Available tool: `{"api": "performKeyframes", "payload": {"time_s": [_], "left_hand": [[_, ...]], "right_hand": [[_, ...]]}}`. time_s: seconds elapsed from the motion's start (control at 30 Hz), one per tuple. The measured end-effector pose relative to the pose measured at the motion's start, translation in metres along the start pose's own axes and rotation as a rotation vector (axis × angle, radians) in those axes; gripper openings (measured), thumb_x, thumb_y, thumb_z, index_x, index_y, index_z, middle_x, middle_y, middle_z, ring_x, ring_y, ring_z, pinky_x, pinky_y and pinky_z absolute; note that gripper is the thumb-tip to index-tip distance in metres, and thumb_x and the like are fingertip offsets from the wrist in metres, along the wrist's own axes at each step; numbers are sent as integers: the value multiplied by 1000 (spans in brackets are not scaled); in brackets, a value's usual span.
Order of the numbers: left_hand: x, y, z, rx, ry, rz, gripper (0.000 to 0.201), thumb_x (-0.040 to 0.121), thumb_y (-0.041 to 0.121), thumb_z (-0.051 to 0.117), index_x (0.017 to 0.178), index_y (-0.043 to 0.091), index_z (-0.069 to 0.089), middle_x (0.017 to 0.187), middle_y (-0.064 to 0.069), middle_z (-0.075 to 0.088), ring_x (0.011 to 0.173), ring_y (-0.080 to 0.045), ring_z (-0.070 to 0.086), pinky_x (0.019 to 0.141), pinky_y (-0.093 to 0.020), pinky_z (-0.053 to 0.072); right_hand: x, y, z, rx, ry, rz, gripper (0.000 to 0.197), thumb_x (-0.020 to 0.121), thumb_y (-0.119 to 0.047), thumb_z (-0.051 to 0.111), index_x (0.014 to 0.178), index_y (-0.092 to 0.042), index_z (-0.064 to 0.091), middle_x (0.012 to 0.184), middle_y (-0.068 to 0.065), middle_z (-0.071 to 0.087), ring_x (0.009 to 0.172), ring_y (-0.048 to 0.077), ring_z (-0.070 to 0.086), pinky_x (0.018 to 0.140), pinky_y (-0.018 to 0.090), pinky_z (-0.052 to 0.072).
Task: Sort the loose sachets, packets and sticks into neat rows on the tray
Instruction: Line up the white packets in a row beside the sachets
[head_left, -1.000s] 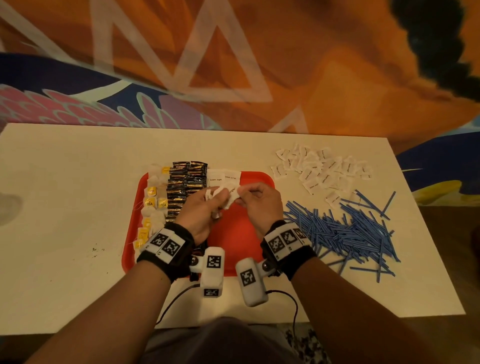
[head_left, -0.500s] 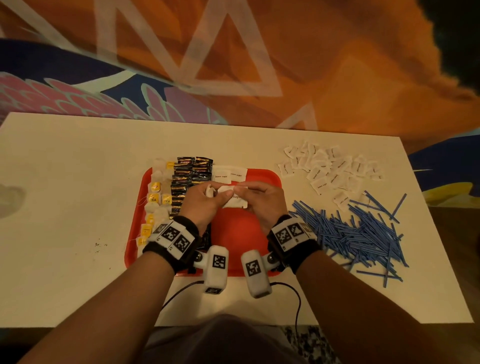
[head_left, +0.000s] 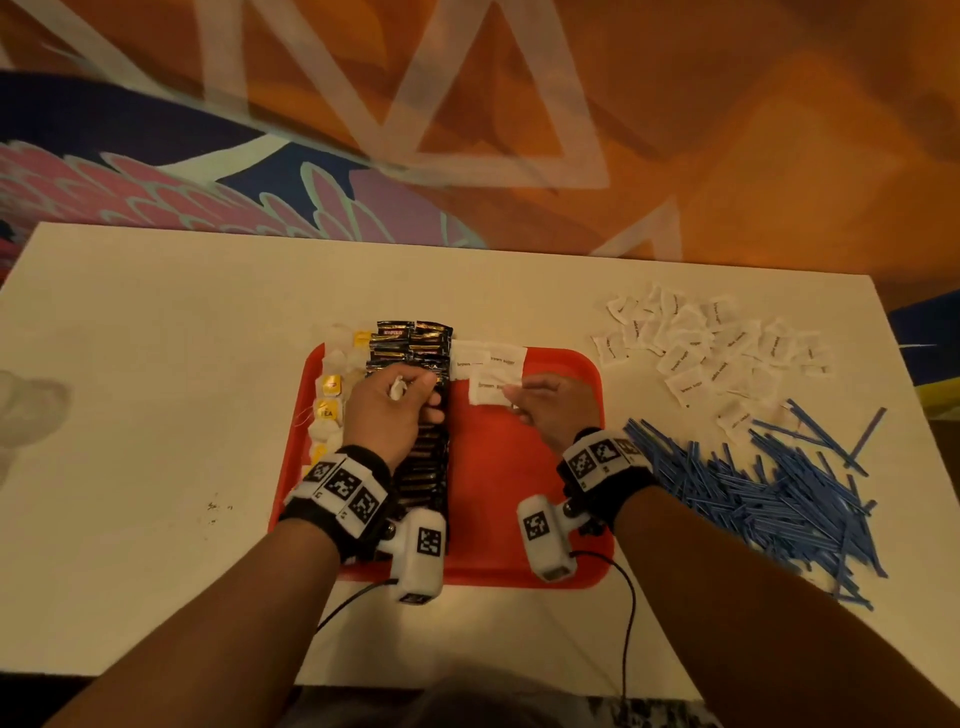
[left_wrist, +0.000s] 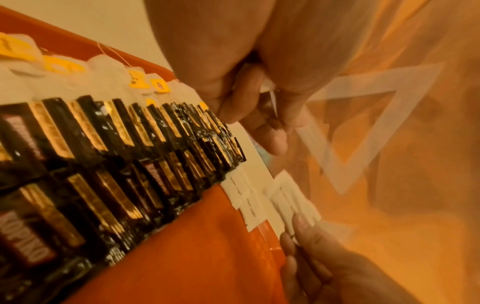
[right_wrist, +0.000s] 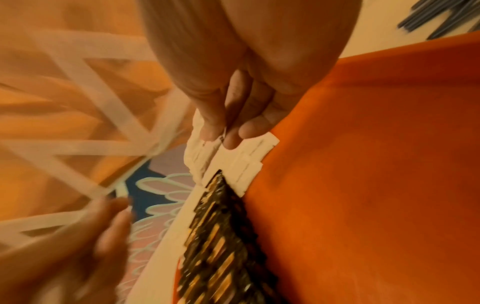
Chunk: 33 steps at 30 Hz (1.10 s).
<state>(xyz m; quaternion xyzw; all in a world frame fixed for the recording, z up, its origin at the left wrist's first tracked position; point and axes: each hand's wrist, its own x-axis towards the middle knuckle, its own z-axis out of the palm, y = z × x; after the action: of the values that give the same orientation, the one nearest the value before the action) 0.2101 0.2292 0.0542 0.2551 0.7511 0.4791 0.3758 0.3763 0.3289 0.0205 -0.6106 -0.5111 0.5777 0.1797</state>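
Having separated since half a second earlier, the left hand (head_left: 395, 410) curled round a few white sachets (head_left: 399, 387) above the dark packets (head_left: 415, 467), while the right hand (head_left: 550, 410) pinched one sachet (head_left: 488, 391) onto the red tray (head_left: 493, 467) below two laid ones. Only the head view showed the loose sachet pile (head_left: 711, 348) and blue sticks (head_left: 753, 493) on the table (head_left: 156, 415); the right wrist view showed thumb and fingertips (right_wrist: 233, 135) on the sachet.

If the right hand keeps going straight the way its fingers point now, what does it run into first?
Probably the white sugar sachets already laid at the tray's far edge, just beyond the sachet the right hand is placing. Past those, the red tray's rim. Depth is uncertain.
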Motion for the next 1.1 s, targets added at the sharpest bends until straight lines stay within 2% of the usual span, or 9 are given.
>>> {"api": "performKeyframes", "payload": {"time_s": [0.13, 0.27, 0.33, 0.43, 0.63, 0.8, 0.87, 1.0, 1.1], "left_hand": [[3, -10, -19, -13, -9, -39, 10, 99, 18, 60, 99, 13, 69, 80, -6, 72, 64, -15, 69, 60, -22, 50], [4, -20, -34, -40, 3, -80, 10, 98, 16, 60, 95, 14, 69, 76, -3, 71, 63, -17, 67, 65, -33, 52], [4, -22, -39, -54, 16, -98, 10, 98, 15, 60, 94, 15, 69, 75, -1, 71, 63, -16, 67, 66, -35, 55], [4, -24, -44, -76, 32, -115, 11, 98, 14, 60, 93, 17, 69, 71, 1, 71, 60, -13, 66, 52, -21, 49], [3, -25, -49, -121, 53, -133, 9, 98, 15, 60, 93, 17, 68, 74, -3, 69, 58, -13, 65, 45, -12, 41], [1, -26, -50, -142, 63, -149, 10, 98, 14, 60, 92, 18, 67, 75, -4, 67, 59, -15, 63, 44, -12, 40], [0, -26, -51, -137, 63, -156, 10, 98, 15, 60, 92, 17, 67, 74, -3, 67, 59, -14, 60, 45, -13, 40], [-2, -27, -54, -157, 46, -217, 12, 98, 22, 59, 92, 15, 67, 69, -2, 62, 56, -14, 53, 50, -22, 42], [-4, -25, -55, -223, 8, -328, 19, 99, 33, 58, 89, 18, 63, 66, 2, 57, 56, -13, 49, 55, -26, 42]], "right_hand": [[39, 8, 1, -144, 51, 59, 14, 76, -36, 81, 82, -34, 68, 97, -4, 74, 90, 15, 70, 88, 36, 57], [61, 4, 3, -225, 75, 108, 26, 83, -37, 76, 107, -28, 72, 96, -7, 69, 89, 10, 61, 66, 17, 45], [71, 5, 8, -238, 99, 126, 28, 83, -35, 75, 110, -26, 72, 100, -6, 70, 90, 10, 60, 71, 18, 47], [81, 7, 15, -290, 142, 137, 26, 83, -32, 76, 107, -23, 73, 99, -6, 66, 90, 13, 60, 80, 22, 49], [84, 11, 20, -377, 265, 29, 27, 80, -26, 78, 92, -17, 56, 77, -7, 54, 74, 12, 52, 50, 18, 32], [82, 14, 33, -621, 98, -300, 12, 84, -12, 67, 89, -18, 58, 92, 1, 51, 86, 17, 50, 71, 25, 38], [82, 20, 39, -684, 21, -327, 14, 83, -8, 63, 94, -18, 64, 94, 1, 49, 93, 21, 52, 76, 26, 39], [81, 25, 40, -684, 47, -331, 25, 84, -10, 65, 107, -20, 69, 112, 6, 54, 107, 20, 51, 83, 18, 30], [74, 24, 35, -635, 62, -328, 27, 83, -13, 68, 108, -22, 68, 112, 3, 52, 108, 19, 51, 85, 17, 30]]}}
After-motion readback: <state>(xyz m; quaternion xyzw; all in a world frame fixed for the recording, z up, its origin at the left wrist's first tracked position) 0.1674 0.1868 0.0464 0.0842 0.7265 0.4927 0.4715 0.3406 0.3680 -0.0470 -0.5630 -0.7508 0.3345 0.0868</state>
